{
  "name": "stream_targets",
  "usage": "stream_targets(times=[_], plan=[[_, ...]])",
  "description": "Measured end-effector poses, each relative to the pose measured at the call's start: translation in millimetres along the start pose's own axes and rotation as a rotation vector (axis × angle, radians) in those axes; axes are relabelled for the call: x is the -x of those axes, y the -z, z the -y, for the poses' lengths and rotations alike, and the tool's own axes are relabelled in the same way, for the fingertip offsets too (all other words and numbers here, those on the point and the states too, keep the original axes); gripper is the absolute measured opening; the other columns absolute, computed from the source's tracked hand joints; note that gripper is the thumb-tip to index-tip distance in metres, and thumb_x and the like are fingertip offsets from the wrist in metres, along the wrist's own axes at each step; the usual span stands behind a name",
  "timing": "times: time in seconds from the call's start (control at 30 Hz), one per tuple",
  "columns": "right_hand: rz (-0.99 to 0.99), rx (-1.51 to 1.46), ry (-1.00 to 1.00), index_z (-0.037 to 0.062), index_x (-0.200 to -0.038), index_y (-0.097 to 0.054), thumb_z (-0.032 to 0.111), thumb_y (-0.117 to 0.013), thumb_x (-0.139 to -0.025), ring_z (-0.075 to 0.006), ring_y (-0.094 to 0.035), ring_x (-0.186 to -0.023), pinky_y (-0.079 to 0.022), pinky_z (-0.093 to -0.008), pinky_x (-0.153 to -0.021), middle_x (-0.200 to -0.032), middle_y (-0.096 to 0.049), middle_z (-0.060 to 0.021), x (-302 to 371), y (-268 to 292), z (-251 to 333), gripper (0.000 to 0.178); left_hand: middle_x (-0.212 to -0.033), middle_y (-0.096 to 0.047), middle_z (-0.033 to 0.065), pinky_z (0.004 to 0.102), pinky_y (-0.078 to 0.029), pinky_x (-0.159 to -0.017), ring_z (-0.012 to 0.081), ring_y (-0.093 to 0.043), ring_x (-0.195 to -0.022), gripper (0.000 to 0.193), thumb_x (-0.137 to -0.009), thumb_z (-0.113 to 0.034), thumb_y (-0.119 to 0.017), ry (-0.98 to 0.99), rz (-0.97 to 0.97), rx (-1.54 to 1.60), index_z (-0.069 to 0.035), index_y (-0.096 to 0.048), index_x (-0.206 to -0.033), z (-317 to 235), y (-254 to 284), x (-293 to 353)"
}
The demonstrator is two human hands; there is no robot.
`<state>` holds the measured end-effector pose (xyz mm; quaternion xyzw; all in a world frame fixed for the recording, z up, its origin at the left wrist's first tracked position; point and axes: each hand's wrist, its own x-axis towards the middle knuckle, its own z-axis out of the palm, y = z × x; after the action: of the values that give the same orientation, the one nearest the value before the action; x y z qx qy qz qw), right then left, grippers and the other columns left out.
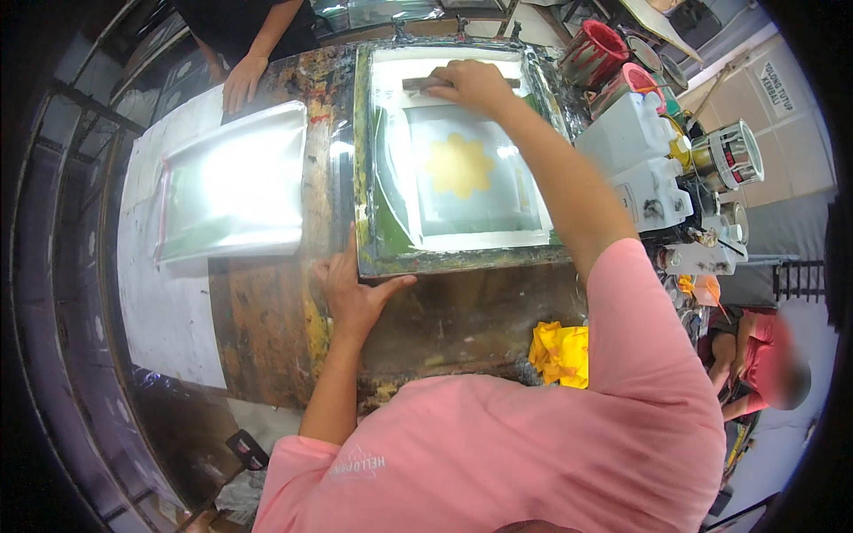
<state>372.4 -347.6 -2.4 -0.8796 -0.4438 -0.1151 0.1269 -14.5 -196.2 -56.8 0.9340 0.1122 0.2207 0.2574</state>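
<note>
A screen printing frame (462, 264) lies flat on the stained wooden table, its mesh showing a yellow flower shape (458, 166) within a pale rectangle. At the frame's far end, my right hand (468, 86) grips a dark squeegee (502, 83) that lies crosswise on the mesh. My left hand (349, 289) rests at the frame's near left corner, thumb and fingers spread, with nothing held. To the left of the frame lies a stack of clear plastic bags (233, 191), shiny with glare.
Paint cans (593, 51) and white jerrycans (625, 129) crowd the table's right side. A yellow cloth (560, 353) lies near my body. Across the table, a co-worker's hand (243, 82) rests by the bags. Another person (760, 355) is at the far right. White sheets (169, 306) cover the table's left end.
</note>
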Motion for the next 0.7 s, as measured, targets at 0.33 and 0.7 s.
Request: stream_targets(times=[0.33,0.7], plan=[[0.094,0.039,-0.048,0.0169,-0.113,-0.074,0.054,-0.066,-0.099,-0.0323,-0.071,-0.094,-0.060,-0.0481,-0.071,-0.100,-0.069,-0.0096,157,48,117,0.040,-0.093,-0.066,0.0087,0.0432,-0.035,-0.091,0.0265,-0.055,-0.086,0.120,-0.066,-0.069,-0.090,-0.048,-0.088,0.035,-0.001,-0.052,-0.157,1,-5,2],[-0.232,0.143,0.035,0.0078,-0.107,-0.067,0.038,-0.070,-0.097,-0.0295,-0.065,-0.099,-0.047,-0.0503,-0.097,-0.097,-0.066,-0.0115,182,156,174,0.032,-0.143,-0.061,0.0212,0.0428,-0.035,-0.122,0.0263,-0.058,-0.132,0.093,-0.089,-0.036,-0.090,0.209,-0.117,0.783,0.008,-0.045,-0.157,-61,36,-38]])
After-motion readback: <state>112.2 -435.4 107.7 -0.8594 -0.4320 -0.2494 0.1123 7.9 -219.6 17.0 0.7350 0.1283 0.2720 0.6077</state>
